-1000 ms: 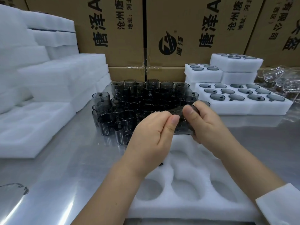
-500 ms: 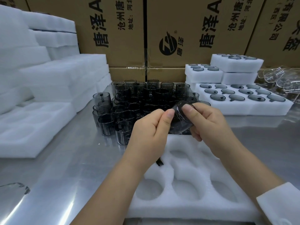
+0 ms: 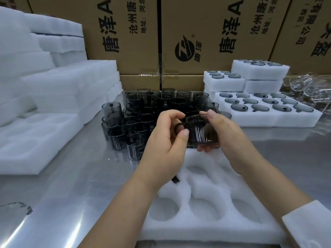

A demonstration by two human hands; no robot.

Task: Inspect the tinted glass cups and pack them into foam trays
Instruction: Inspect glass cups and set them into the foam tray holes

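Note:
Both my hands hold one dark tinted glass cup (image 3: 202, 133) upright above the far end of a white foam tray (image 3: 206, 230). My left hand (image 3: 166, 140) pinches its handle on the left side. My right hand (image 3: 223, 133) grips the cup's right wall, fingers under its base. The tray's round pockets nearest me hold nothing; a dark piece shows at its left edge beside my left wrist. Behind the hands stands a cluster of several tinted cups (image 3: 136, 120) on the steel table (image 3: 71, 185).
Stacks of white foam (image 3: 44, 86) fill the left side. Foam trays filled with cups (image 3: 268, 108) sit at the right, with clear glassware (image 3: 308, 88) behind them. Cardboard boxes (image 3: 197, 33) wall off the back.
The cup was tilted with its mouth toward me half a second ago; it is now turned upright, handle to the left, and my left hand has taken the handle.

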